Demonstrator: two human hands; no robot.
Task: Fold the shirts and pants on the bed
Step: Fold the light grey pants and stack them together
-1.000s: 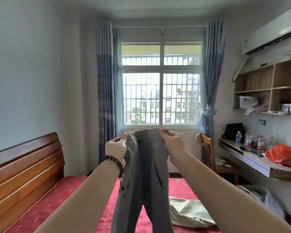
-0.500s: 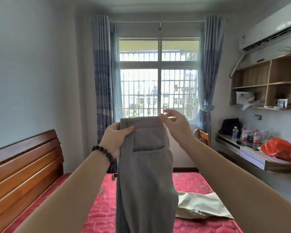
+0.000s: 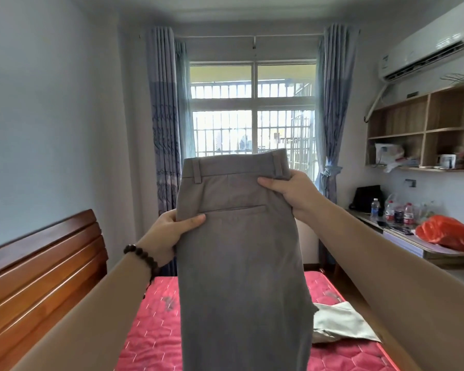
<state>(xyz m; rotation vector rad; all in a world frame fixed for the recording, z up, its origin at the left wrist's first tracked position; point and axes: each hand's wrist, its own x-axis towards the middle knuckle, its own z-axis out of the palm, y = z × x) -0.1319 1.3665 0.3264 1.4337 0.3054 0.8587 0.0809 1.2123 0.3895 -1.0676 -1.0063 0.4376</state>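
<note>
A person holds a pair of grey pants (image 3: 239,263) up at arm's length above a bed (image 3: 156,336) covered in a red quilted mattress, the waistband uppermost and level with the lower panes of the barred window (image 3: 252,113) behind. The left hand (image 3: 172,228) pinches the garment's left edge just below the waistband, thumb laid across the front of the cloth near the end of a welt pocket, the other fingers hidden behind it. The right hand (image 3: 289,191) grips the right edge higher up, at the waistband beside a belt loop, thumb pressed onto the front. A dark beaded bracelet (image 3: 142,257) circles the left wrist. The pants hang straight down and out of the frame at the bottom, clear of the mattress as far as can be seen.

On the bed, to the right of the hanging pants, lies a pale beige garment (image 3: 340,325), partly crumpled; whether it is a shirt or trousers cannot be made out. A wooden headboard (image 3: 38,269) runs along the left wall. Blue curtains (image 3: 164,135) frame the window. On the right wall sit an air conditioner (image 3: 423,46) and open wooden shelves (image 3: 423,129), and below them a desk (image 3: 423,250) carries water bottles (image 3: 391,210) and an orange plastic bag (image 3: 445,231).
</note>
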